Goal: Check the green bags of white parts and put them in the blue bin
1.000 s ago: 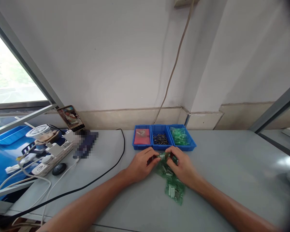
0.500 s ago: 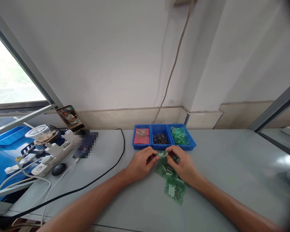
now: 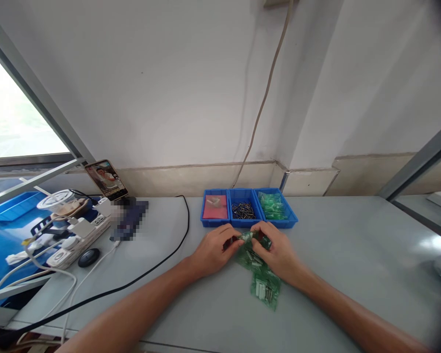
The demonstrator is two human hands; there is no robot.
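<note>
My left hand point(image 3: 217, 249) and my right hand point(image 3: 277, 249) face each other over the grey table. Both pinch the top of a green plastic bag point(image 3: 247, 236), one at each side. Whitish pieces show through it, but fingers hide much of the bag. Under and beside my right hand lie more green bags, among them one with white and metal pieces point(image 3: 263, 290) nearer to me. Just beyond my hands stand three joined blue bins: one with a pink sheet point(image 3: 215, 208), one with dark screws point(image 3: 243, 211), one with green bags point(image 3: 273, 206).
A black cable point(image 3: 150, 271) crosses the table on the left. Beyond it are a black mouse-like object point(image 3: 88, 257), a white power strip point(image 3: 83, 240) with plugs, and a propped phone point(image 3: 106, 180). A wall point(image 3: 191, 113) rises behind the bins.
Between my fingertips the bag's top and its whitish pieces have shifted slightly. My hands keep almost the same place. The bins and the bags on the table are unmoved.
</note>
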